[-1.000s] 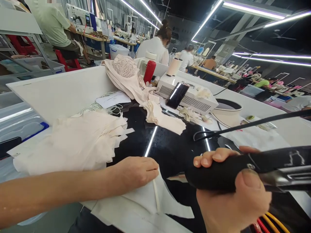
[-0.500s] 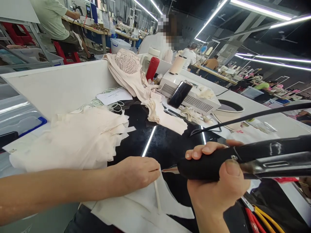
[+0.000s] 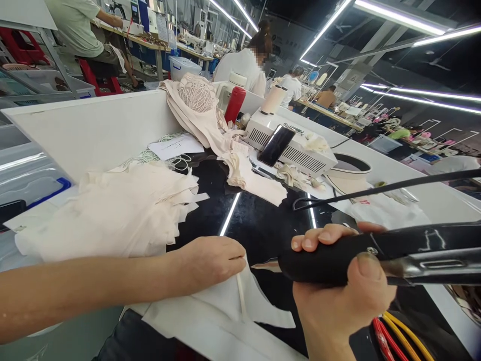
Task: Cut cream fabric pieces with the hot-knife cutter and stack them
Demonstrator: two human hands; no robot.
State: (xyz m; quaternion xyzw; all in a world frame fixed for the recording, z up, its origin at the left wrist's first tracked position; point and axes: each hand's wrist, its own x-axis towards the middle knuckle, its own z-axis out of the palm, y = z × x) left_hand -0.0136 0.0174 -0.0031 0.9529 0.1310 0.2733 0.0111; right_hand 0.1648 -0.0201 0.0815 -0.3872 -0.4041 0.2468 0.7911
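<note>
My left hand (image 3: 216,263) is closed in a pinch on the upper end of a piece of white fabric (image 3: 225,311), which spreads over the near edge of the black tabletop. A narrow cream strip (image 3: 241,296) runs down the fabric from my fingertips. My right hand (image 3: 343,296) is wrapped round a long black tool with a metal lever (image 3: 421,250); its exact kind is unclear. A pointed shiny tip (image 3: 266,265) shows just left of the tool's rounded end, apart from my left fingers.
A heap of cream fabric pieces (image 3: 108,210) lies left. Behind are more cream pieces (image 3: 259,180), a phone (image 3: 277,145) against a white vented box (image 3: 300,160), and a red bottle (image 3: 235,105). A black cord (image 3: 394,188) crosses above the tool. Red and yellow handles (image 3: 398,338) lie lower right.
My right hand and the black tool have moved slightly right and down. My left hand has risen a little with the fabric, still pinching it. The view has shifted slightly.
</note>
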